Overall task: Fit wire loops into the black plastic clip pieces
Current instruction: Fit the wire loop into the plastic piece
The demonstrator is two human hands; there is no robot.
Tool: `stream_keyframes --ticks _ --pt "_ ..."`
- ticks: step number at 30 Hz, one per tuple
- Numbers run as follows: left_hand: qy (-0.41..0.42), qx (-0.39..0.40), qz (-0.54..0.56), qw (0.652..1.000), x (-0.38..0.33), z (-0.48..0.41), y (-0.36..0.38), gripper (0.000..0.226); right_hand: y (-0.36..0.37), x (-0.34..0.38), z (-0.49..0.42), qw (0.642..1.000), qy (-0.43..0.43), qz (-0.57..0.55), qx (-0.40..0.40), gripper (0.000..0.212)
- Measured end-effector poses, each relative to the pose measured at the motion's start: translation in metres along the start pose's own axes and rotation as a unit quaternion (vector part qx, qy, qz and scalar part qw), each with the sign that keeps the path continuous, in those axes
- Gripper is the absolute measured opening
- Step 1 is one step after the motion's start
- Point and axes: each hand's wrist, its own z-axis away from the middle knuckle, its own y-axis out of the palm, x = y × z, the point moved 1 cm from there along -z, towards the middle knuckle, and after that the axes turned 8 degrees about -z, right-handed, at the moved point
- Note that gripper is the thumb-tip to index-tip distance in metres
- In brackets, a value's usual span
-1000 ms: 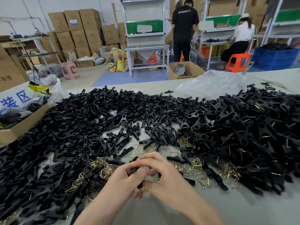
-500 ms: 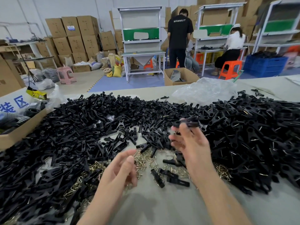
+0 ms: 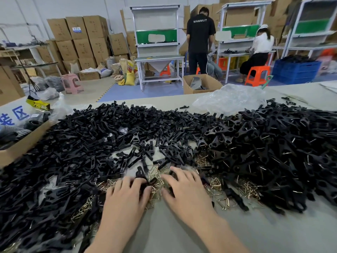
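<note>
A wide heap of loose black clip pieces (image 3: 76, 148) covers the left and middle of the table. At the right lies a heap of black clips with wire fitted (image 3: 273, 154). Brass-coloured wire loops (image 3: 216, 185) are scattered near the front, between the heaps. My left hand (image 3: 125, 199) rests on the loops and pinches a black clip piece (image 3: 143, 177) between thumb and forefinger; motion blur hides the detail. My right hand (image 3: 186, 192) lies beside it, fingers spread flat over the wire loops.
A cardboard box (image 3: 20, 150) stands at the table's left edge. A crumpled clear plastic bag (image 3: 229, 101) lies at the far side. Bare grey table (image 3: 173, 232) shows around my forearms. Two people work at benches in the background.
My right hand, which held a clip raised over the right heap, has come down empty onto the wire loops. My left hand has moved forward onto the pile.
</note>
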Motion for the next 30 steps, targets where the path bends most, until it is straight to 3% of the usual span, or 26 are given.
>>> stream_keyframes --ticks 4,8,15,18,22,24,27,30 --pt "0.052 -0.038 0.027 0.998 -0.008 -0.002 -0.001 0.046 0.0 -0.003 0.001 1.0 -0.014 0.009 -0.011 0.037" --pt "0.015 -0.037 0.103 0.994 -0.011 -0.006 -0.006 0.037 -0.001 -0.004 0.002 0.998 -0.038 0.001 -0.047 0.022" --pt "-0.029 -0.078 0.155 0.984 -0.009 -0.006 -0.016 0.03 -0.002 -0.003 0.002 0.999 -0.041 -0.012 -0.027 0.05" --pt "-0.002 -0.079 0.176 0.981 -0.011 -0.006 -0.017 0.031 -0.007 0.0 0.003 0.991 -0.047 -0.109 -0.053 0.053" --pt "0.048 -0.063 0.217 0.973 -0.015 -0.006 -0.018 0.038 -0.007 -0.001 0.004 0.96 -0.011 -0.271 -0.062 0.057" --pt "0.061 -0.063 0.227 0.97 -0.015 -0.006 -0.019 0.037 -0.009 -0.001 0.004 0.937 0.023 -0.343 -0.064 0.046" --pt "0.071 -0.061 0.25 0.964 -0.015 -0.005 -0.02 0.034 -0.013 0.003 0.002 0.891 0.046 -0.449 -0.06 0.012" --pt "0.087 -0.034 0.267 0.959 -0.018 -0.002 -0.019 0.038 -0.018 0.006 -0.001 0.844 0.047 -0.531 -0.059 0.01"
